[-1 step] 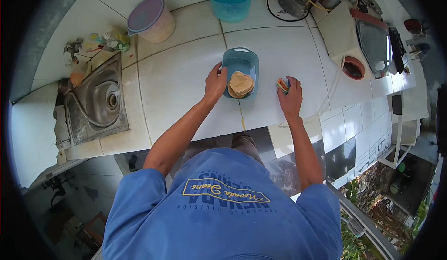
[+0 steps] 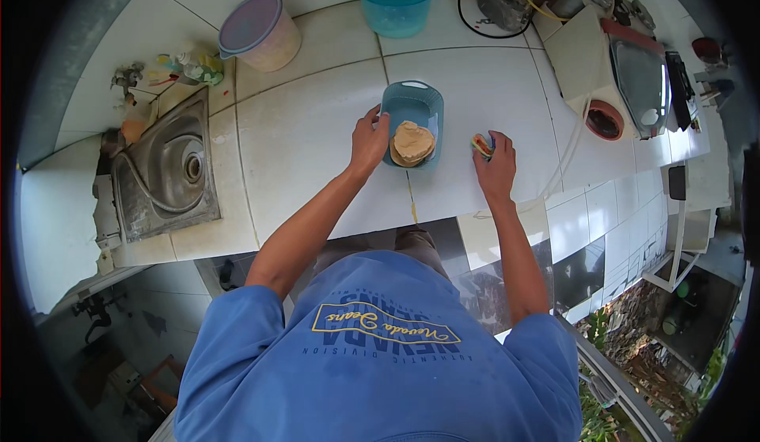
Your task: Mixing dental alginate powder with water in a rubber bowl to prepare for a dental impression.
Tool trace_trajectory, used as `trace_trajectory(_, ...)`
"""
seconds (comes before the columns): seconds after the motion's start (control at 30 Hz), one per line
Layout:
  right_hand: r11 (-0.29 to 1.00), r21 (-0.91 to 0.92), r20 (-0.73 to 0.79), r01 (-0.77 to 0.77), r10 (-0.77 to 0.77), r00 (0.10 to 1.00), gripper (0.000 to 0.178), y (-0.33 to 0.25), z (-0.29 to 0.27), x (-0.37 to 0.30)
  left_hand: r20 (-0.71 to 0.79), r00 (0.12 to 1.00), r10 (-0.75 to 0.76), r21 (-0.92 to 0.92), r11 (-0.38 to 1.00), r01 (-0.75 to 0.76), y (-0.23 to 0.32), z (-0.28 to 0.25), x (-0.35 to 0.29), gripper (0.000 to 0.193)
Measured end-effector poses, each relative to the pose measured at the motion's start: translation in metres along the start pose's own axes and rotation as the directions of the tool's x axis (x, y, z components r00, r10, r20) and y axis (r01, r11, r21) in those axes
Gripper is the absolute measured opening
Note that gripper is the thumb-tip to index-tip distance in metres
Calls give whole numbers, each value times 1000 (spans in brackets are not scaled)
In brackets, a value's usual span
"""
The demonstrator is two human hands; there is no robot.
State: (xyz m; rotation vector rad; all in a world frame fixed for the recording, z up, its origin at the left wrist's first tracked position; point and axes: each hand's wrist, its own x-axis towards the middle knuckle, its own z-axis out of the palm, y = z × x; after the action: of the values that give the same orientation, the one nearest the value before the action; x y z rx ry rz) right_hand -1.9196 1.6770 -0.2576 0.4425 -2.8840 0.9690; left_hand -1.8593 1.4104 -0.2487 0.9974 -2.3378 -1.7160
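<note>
A blue-green plastic basket (image 2: 413, 106) with a slot handle at its far end stands on the white tiled counter. My left hand (image 2: 369, 143) is closed on its left rim, the thumb near the inner side. In the near half of the basket lie tan, rounded, flat pieces (image 2: 413, 143), one on top of another; their kind is not clear. To the right of the basket and apart from it, my right hand (image 2: 496, 165) rests at the counter, its fingers closed round a small multicoloured item (image 2: 481, 146) in red, yellow and green. The fingers partly hide that item.
A metal sink (image 2: 166, 169) is set in the counter at the left. Along the back stand a tub with a purple lid (image 2: 261, 34), a teal lidded tub (image 2: 396, 3) and a grey appliance with a cord (image 2: 504, 3). A pale boxy machine (image 2: 590, 54) occupies the right.
</note>
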Motion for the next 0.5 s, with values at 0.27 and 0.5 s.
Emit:
trace_trajectory(0.27, 982, 188, -216, -33, 74, 974, 44, -24, -3, 2, 66, 997, -26, 97, 995, 19, 26, -24, -16, 60)
trace_trajectory(0.5, 857, 470, -172, 211, -146, 974, 17, -146, -3, 47, -455, 889, -48, -389, 909, -150, 5, -178, 90, 40)
